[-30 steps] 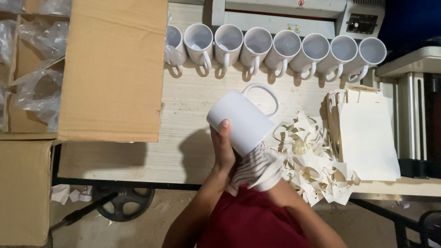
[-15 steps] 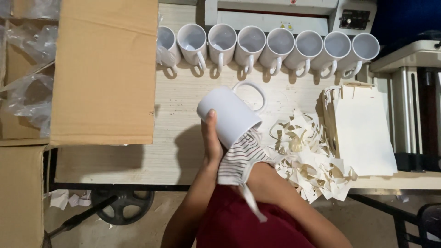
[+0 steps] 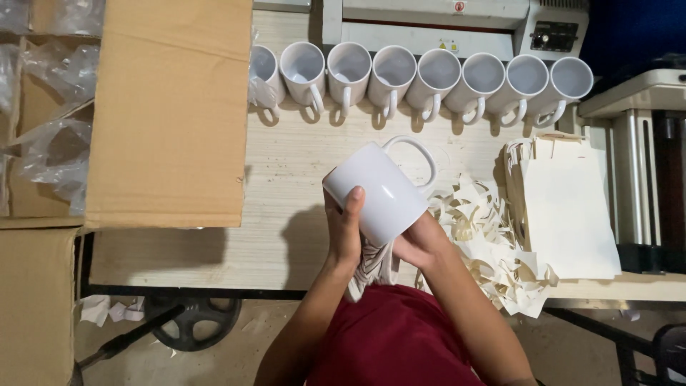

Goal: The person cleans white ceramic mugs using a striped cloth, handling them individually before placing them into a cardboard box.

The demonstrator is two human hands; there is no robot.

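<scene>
I hold a plain white mug [image 3: 377,187] tilted over the wooden table [image 3: 286,186], its handle pointing up and to the right. My left hand [image 3: 344,227] wraps its near side with the thumb on the mug wall. My right hand [image 3: 420,241] is under the mug's open end and grips a striped cloth [image 3: 371,263] that hangs down between my hands. The mug's mouth is hidden by my right hand.
A row of several white mugs [image 3: 418,77] stands at the table's far edge before a grey machine [image 3: 457,21]. An open cardboard box [image 3: 168,107] with plastic bags lies at left. Paper scraps [image 3: 493,243] and a stack of cream sheets [image 3: 568,214] lie at right.
The mug has stayed tilted between my hands. The striped cloth that hung loose from its mouth is now gathered under my right hand.
</scene>
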